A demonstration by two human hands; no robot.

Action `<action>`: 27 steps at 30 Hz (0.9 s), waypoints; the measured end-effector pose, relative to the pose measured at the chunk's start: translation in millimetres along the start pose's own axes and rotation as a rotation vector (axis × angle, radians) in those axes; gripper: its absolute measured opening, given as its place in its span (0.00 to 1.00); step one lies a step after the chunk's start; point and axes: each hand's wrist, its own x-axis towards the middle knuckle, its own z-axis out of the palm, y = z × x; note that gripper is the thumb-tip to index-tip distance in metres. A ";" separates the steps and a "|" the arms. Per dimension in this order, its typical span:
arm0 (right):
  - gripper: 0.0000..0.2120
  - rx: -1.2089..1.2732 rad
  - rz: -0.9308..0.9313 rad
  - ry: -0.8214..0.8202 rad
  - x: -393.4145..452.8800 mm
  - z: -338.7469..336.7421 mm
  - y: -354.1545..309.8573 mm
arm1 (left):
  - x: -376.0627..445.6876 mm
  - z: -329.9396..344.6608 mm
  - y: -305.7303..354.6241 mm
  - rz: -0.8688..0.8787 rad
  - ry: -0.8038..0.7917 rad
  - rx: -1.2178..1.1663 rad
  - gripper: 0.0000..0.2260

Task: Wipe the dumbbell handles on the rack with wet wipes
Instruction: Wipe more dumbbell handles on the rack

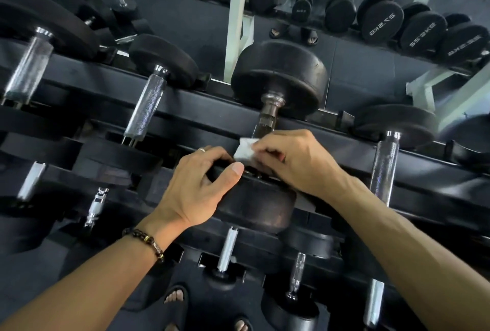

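Folded white wet wipe (pixel 245 151) sits on the knurled steel dumbbell handle (pixel 266 121), top rack tier, right hand (pixel 291 161) fingers pinching it to scrub; left hand (pixel 197 190) grips the black rubber head (pixel 254 206), probably steadying it.

Dumbbell: a large black dumbbell (pixel 278 78) lies across the dark rack (pixel 424 169), its far head up against the mirror.
Handle: the metal handle (pixel 266 118) runs from that far head toward the person; its near part is covered.
Wet wipe: a folded white wet wipe (pixel 245 150) is wrapped on the handle's near part.
Right hand: the right hand (pixel 294 161) pinches the wipe around the handle.
Left hand: the left hand (pixel 201 187), ring on one finger and a bead bracelet (pixel 148 243) at the wrist, grips the dumbbell's near head (pixel 257 208), thumb on its upper edge, just beside the wipe.
Neighbours: other dumbbells with knurled handles (pixel 145 108) lie on the rack either side of this dumbbell.
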 end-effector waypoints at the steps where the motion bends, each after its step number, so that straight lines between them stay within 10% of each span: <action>1: 0.05 -0.034 0.044 0.090 6.6 -1.0 5.8 | -0.1 0.1 -0.1 0.000 0.002 0.007 0.19; 5: 0.06 -0.002 0.310 0.464 16.6 5.2 5.8 | -0.6 0.3 -1.5 0.007 0.005 0.036 0.21; 10: 0.09 0.230 0.558 0.182 -16.3 7.0 -27.1 | -0.7 -1.2 -0.2 0.007 -0.011 0.047 0.20; 16: 0.06 0.322 0.782 0.542 28.7 15.6 -7.7 | -0.3 -1.1 -1.4 0.022 -0.018 0.069 0.21; 27: 0.10 0.356 0.940 0.419 21.5 13.5 -11.6 | 0.4 -1.9 -2.3 0.019 -0.045 0.062 0.18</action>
